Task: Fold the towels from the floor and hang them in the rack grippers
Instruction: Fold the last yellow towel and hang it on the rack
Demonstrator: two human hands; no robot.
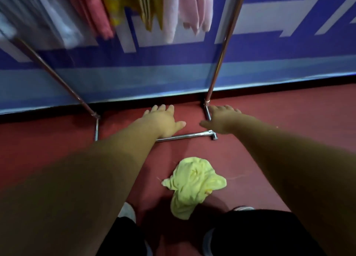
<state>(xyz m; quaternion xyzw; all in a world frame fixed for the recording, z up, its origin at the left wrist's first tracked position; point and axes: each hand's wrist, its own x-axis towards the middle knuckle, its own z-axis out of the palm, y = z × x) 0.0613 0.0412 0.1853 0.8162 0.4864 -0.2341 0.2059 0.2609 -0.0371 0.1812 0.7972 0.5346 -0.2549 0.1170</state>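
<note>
One yellow-green towel [192, 182] lies crumpled in a heap on the red floor [289, 140], right between the person's shoes [127, 211] and short of the rack's base bar [185, 136]. It is not folded and not lifted, so that one has the whole job ahead of it.

Both arms are stretched out past it. The left hand [163, 120] is spread flat with fingers straight, gripping nothing, out over the base bar. The right hand [223, 117] is likewise released and empty, with its fingers fanned near the foot of the rack's right post [221, 49]. Whether it touches the metal, the view does not settle.

Up top, the rack [57, 78] already carries a row of hung towels: a deep pink towel [96, 14], a yellow towel [146, 5] and a pale pink towel [194, 7], all draping down in front of the blue-and-white wall [289, 63]. The clips that hold them are cut off above the frame.

So the reading is that the task is well along. Several towels are hung, and only this one shows on the floor. It needs picking up, folding and clipping, and both hands sit well beyond it, so they would have to come back towards the feet to reach it.
</note>
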